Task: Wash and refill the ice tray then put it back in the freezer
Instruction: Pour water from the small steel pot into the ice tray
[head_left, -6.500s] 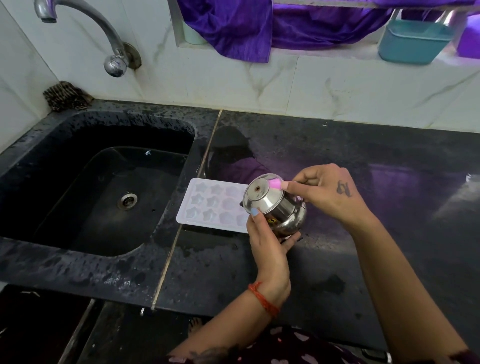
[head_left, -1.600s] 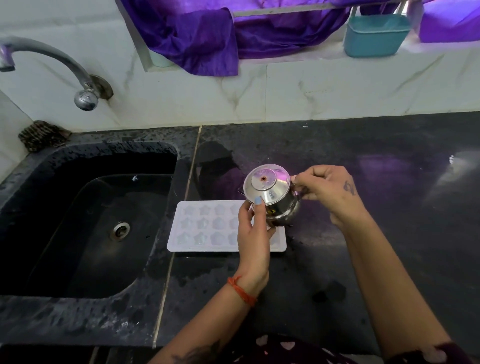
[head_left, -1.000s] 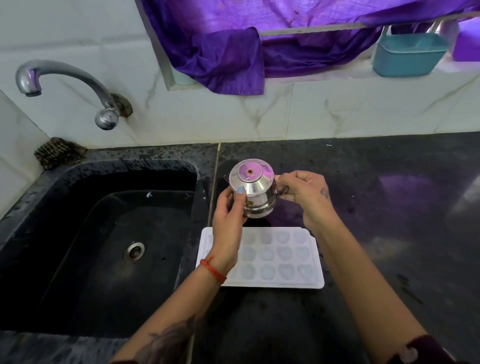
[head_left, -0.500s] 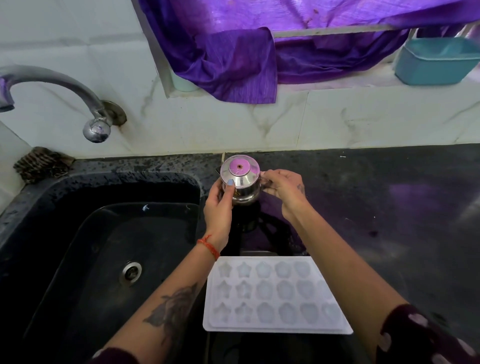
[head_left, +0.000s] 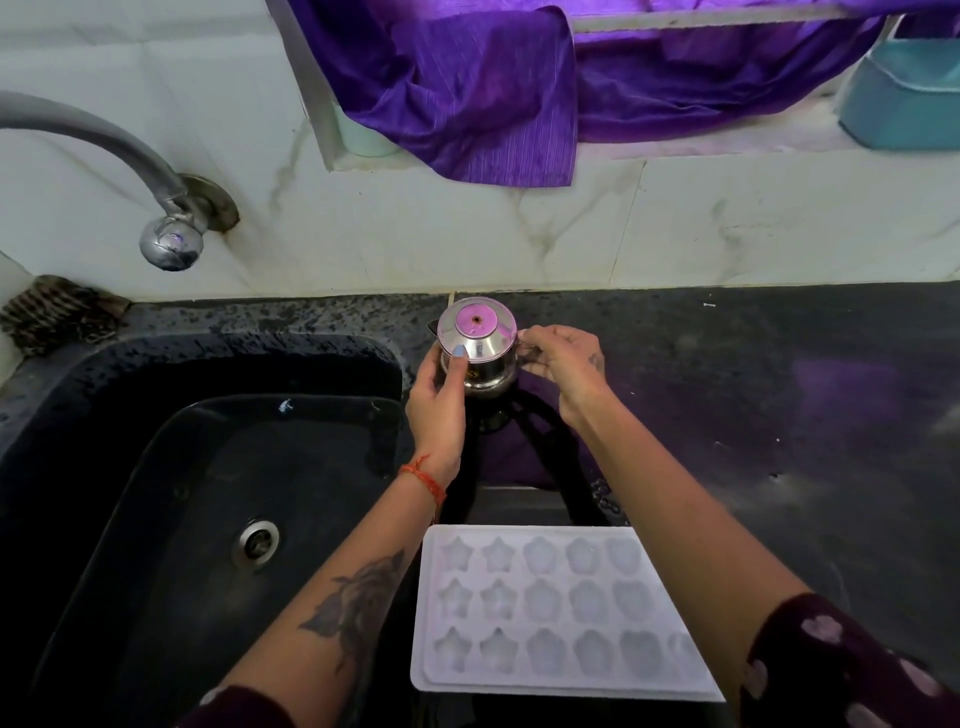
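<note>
A white ice tray (head_left: 550, 613) with star and flower moulds lies flat on the black counter (head_left: 779, 415), near its front edge. Its right end is hidden under my right forearm. A small steel kettle (head_left: 480, 348) with a lid stands upright at the back of the counter, close to the wall. My left hand (head_left: 439, 395) cups its left side with the thumb on the lid. My right hand (head_left: 563, 361) grips its handle on the right.
A black sink (head_left: 218, 493) with a drain lies to the left, a steel tap (head_left: 166, 234) above it. A scrubber (head_left: 52, 314) sits at the sink's back left corner. Purple cloth (head_left: 467, 88) hangs from the window ledge, where a teal tub (head_left: 904, 98) stands.
Both hands have carried the kettle away from over the ice tray to the back of the counter by the wall. The tray has stayed flat on the counter.
</note>
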